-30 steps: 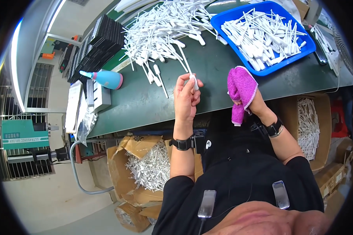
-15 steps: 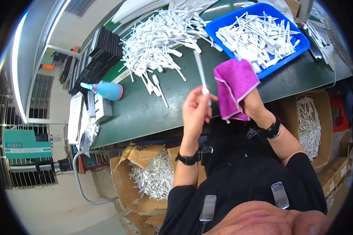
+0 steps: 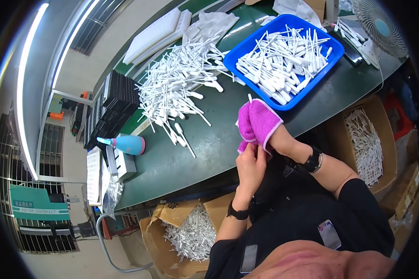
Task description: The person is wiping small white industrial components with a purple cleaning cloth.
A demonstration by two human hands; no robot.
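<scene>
A purple cloth [image 3: 266,122] is folded around a white plastic stick [image 3: 250,97], whose tip pokes out above it. My right hand [image 3: 283,142] grips the cloth around the stick, its fingers mostly covered by the fabric. Just below, my left hand [image 3: 251,167] is closed in a pinch at the cloth's lower edge, where the stick's other end appears to be hidden between the fingers. Beyond my hands a blue tray [image 3: 288,105] holds many similar sticks with thicker ends. To its left a loose pile of sticks [image 3: 172,88] is spread over the green table [image 3: 195,160].
A blue squeeze bottle [image 3: 128,145] lies at the left by a stack of black trays [image 3: 118,95]. Below the table edge stand cardboard boxes of sticks, one at the left [image 3: 156,239] and one at the right [image 3: 388,153]. A fan [image 3: 380,28] is at the far right.
The stick in my left hand, bare before, is now inside the purple cloth. My hands have come together, and the cloth has closed around it. The view has shifted slightly.
</scene>
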